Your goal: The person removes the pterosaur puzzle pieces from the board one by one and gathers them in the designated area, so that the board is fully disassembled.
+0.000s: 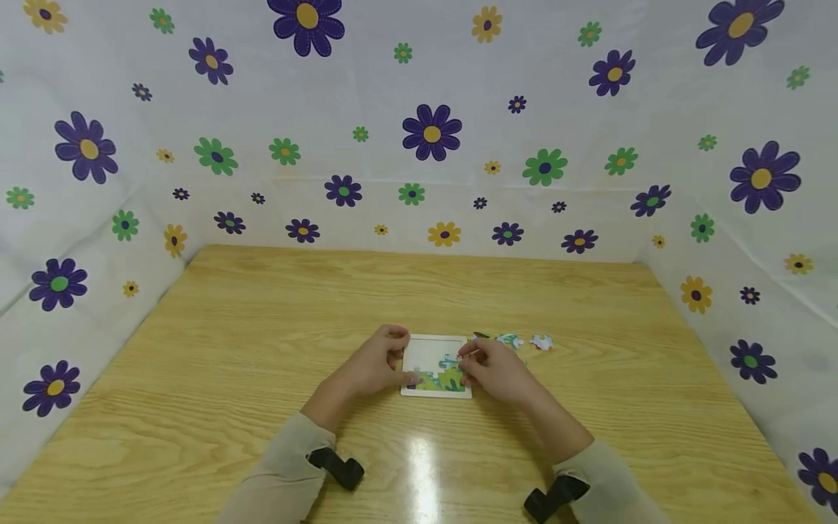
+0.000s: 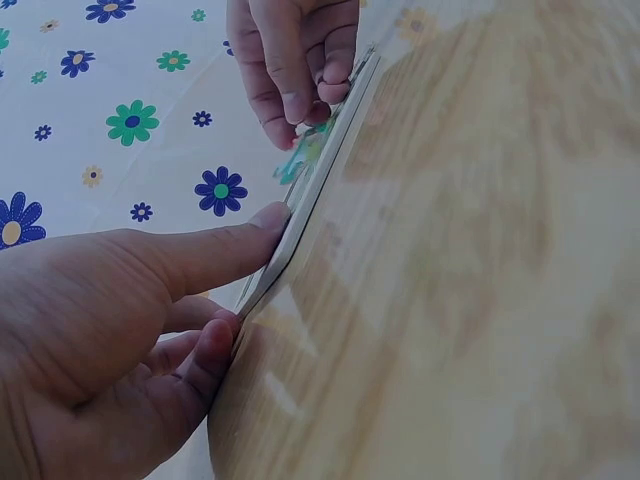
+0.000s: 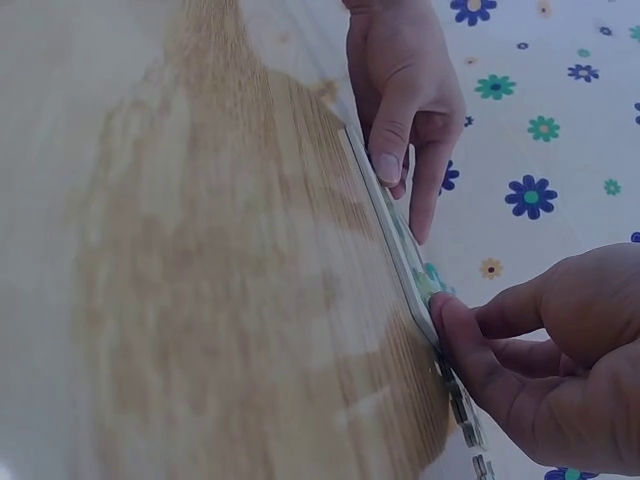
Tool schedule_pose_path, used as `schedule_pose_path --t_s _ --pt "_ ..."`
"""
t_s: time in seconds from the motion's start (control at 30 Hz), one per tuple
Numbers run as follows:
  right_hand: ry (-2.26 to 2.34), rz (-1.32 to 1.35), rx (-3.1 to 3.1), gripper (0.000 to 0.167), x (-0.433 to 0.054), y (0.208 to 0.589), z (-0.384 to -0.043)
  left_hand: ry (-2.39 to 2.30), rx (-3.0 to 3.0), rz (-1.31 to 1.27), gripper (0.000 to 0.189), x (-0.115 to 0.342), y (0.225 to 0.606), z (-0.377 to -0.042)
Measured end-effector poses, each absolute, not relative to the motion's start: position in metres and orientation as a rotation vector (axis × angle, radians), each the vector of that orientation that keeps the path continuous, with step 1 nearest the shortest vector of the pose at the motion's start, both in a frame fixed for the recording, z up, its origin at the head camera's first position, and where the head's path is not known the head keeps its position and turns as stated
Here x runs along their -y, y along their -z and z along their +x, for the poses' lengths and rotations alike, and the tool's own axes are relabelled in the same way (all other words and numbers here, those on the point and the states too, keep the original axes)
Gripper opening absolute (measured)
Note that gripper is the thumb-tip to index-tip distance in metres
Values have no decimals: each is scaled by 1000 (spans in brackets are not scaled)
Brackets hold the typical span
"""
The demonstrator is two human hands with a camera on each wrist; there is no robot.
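A small jigsaw puzzle board (image 1: 427,351) with a pale raised border lies on the table. Green and yellow puzzle pieces (image 1: 450,379) fill its near part, while the far part shows bare backing. My left hand (image 1: 374,365) holds the board's left side, the thumb (image 2: 262,222) on the border and the other fingers around the far left corner. At the right border my right hand (image 1: 500,372) pinches a puzzle piece (image 1: 449,361) with blue-green print, mostly hidden by the fingertips. In the right wrist view, the thumb (image 3: 458,325) is right at the board's edge.
Loose puzzle pieces lie beyond and to the right of the board, among them a white one (image 1: 542,342) and a blue-green one (image 1: 509,340). The wooden table (image 1: 262,313) meets flower-printed cloth (image 1: 366,156) at the back and sides.
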State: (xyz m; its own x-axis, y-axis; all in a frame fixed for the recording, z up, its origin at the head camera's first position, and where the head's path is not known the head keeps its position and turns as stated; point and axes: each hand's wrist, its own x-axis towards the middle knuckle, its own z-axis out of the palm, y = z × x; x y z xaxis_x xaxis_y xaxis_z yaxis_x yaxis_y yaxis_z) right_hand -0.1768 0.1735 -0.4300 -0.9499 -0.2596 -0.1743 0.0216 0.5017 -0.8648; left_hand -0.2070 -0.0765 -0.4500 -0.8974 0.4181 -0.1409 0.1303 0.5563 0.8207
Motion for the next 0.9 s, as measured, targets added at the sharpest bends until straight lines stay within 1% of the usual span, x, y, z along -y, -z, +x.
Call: schedule_pose_path --t_s 0.4,0.9 --pt "1504 -140 -2448 9 -168 428 -175 -1282 -2473 457 81 76 450 -207" --pt "1589 -27 -2489 9 -160 431 -172 -1277 -2497 456 79 74 446 -205"
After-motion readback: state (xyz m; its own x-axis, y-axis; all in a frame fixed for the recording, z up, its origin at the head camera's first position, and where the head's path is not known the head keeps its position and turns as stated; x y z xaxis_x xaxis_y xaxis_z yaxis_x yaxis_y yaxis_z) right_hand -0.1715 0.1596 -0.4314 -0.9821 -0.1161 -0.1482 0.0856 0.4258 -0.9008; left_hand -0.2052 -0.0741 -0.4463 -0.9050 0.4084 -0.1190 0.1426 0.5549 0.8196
